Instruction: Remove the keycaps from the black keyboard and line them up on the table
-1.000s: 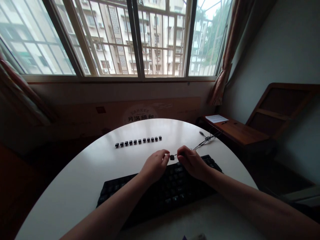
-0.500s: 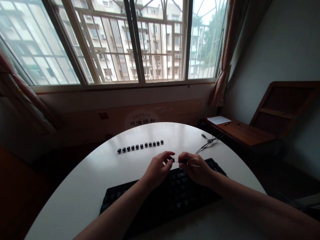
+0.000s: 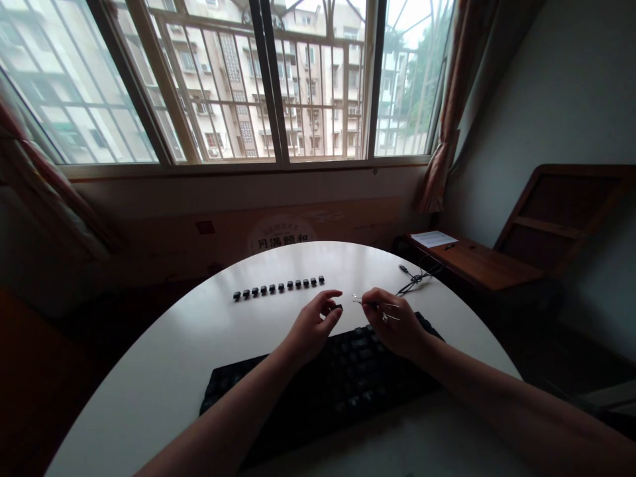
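Keycap in one hand, wire tool in the other!
The left hand (image 3: 314,322) has its thumb and fingers partly curled around a small dark keycap (image 3: 338,307), index finger raised; the right hand (image 3: 395,318) is closed on a thin wire tool (image 3: 357,300), tip towards the left, both above the black keyboard's (image 3: 360,358) far edge.

White table (image 3: 199,331), black keyboard (image 3: 368,358), dark keycaps (image 3: 281,287), reddish-brown bench (image 3: 487,264)
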`<state>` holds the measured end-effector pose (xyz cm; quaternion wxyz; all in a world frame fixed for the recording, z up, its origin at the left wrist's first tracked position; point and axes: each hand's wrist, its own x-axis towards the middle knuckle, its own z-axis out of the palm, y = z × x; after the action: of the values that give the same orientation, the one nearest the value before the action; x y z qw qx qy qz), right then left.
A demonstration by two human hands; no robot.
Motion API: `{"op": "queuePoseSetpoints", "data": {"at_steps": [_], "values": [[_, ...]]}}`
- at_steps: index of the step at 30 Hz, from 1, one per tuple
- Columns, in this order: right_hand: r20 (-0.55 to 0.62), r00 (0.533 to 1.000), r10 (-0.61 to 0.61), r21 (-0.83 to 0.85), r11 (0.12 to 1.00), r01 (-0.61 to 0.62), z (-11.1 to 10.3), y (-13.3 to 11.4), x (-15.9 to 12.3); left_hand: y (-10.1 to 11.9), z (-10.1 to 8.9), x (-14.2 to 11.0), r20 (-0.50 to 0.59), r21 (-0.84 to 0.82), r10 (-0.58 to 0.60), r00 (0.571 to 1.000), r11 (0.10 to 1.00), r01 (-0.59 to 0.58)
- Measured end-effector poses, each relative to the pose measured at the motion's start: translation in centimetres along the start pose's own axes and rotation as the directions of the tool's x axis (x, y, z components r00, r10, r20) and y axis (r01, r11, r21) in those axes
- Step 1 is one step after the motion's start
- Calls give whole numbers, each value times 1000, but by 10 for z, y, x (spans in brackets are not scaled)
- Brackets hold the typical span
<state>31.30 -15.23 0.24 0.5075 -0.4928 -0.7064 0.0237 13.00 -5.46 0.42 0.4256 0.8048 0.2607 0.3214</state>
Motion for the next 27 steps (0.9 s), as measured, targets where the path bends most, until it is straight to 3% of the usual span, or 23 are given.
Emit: {"op": "queuePoseSetpoints", "data": {"at_steps": [7, 13, 17, 27], "values": [[55, 995, -85, -65, 994, 89, -4, -3, 2, 0, -1, 3, -46, -52, 10, 999, 999, -12], [-6, 985, -174, -169, 971, 170, -1, 0, 3, -1, 0, 6, 7, -155, -2, 1000, 988, 3], [82, 985, -155, -128, 978, 164, 4, 5, 1, -2, 0, 5, 36, -203, 9, 999, 979, -2], [205, 973, -101, -260, 953, 154, 3, 4, 5, -5, -1, 5, 41, -186, 40, 998, 982, -32]]}}
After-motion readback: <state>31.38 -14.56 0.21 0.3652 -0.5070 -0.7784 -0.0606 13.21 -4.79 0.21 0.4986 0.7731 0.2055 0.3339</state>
